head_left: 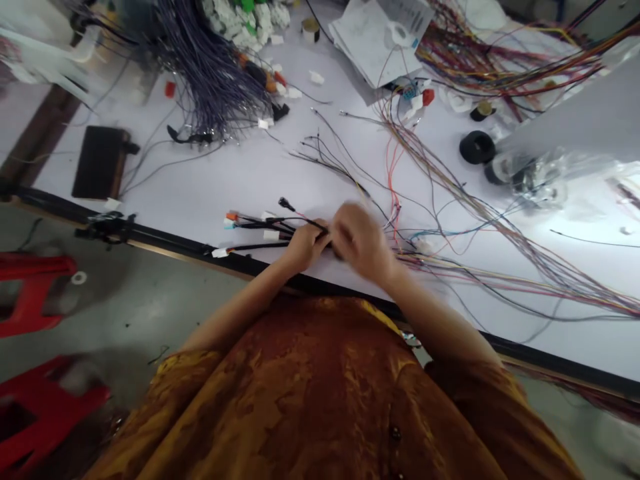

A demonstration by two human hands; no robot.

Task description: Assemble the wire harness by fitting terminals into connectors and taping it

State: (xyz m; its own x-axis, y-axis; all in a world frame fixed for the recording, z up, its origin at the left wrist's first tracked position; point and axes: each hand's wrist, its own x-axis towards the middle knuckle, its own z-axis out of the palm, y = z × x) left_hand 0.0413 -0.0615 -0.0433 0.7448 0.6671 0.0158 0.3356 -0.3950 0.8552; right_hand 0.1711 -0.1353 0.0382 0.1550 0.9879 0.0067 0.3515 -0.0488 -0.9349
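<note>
Near the table's front edge, my left hand (306, 247) is closed around a wire harness (260, 245) whose black-wrapped branches fan out to the left. Those branches end in white, orange and light blue connectors (231, 220), and one black plug (286, 204) points up and left. My right hand (361, 243) is beside the left one, over the harness, with fingers curled and blurred by motion; what it may hold cannot be made out. From under the right hand, loose coloured wires (480, 273) run off to the right.
A bundle of purple wires (200, 73) and a pile of white connectors (245, 23) lie at the back left. Papers (380, 43), black tape rolls (477, 147) and more wires (500, 60) lie at the back right. Red stools (40, 413) stand on the floor at left.
</note>
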